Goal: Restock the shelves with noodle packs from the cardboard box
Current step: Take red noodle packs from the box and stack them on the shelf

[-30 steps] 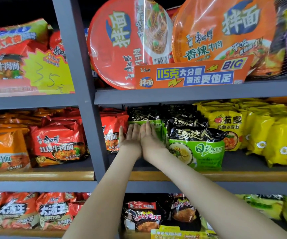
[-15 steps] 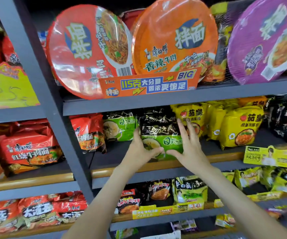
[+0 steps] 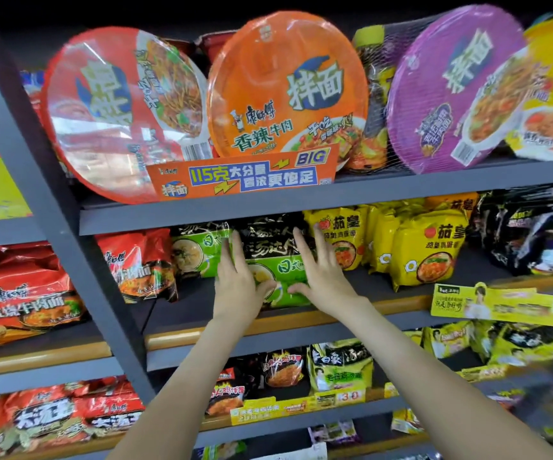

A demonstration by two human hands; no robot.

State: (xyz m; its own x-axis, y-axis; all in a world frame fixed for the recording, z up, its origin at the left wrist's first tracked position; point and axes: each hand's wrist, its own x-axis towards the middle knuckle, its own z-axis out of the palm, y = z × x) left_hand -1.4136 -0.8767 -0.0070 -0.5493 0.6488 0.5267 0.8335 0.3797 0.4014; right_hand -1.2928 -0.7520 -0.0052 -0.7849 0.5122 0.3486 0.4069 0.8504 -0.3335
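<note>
Left hand (image 3: 239, 288) and right hand (image 3: 325, 278) press, fingers straight, against a green-and-black noodle pack (image 3: 280, 272) standing on the shelf (image 3: 185, 310); this placement looks nearly done, though what remains cannot be told.

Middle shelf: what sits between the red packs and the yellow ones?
Head view: green-and-black noodle packs, with the left hand and right hand flanking the front one.

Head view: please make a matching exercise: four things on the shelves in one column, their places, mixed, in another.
1 green pack
2 purple bowl
3 yellow packs
4 red bowl

A top shelf, left of orange bowl
B middle shelf, right of right hand
C top shelf, right of orange bowl
D between left hand and right hand

Pairs: 1-D, 2-C, 3-B, 4-A
</note>
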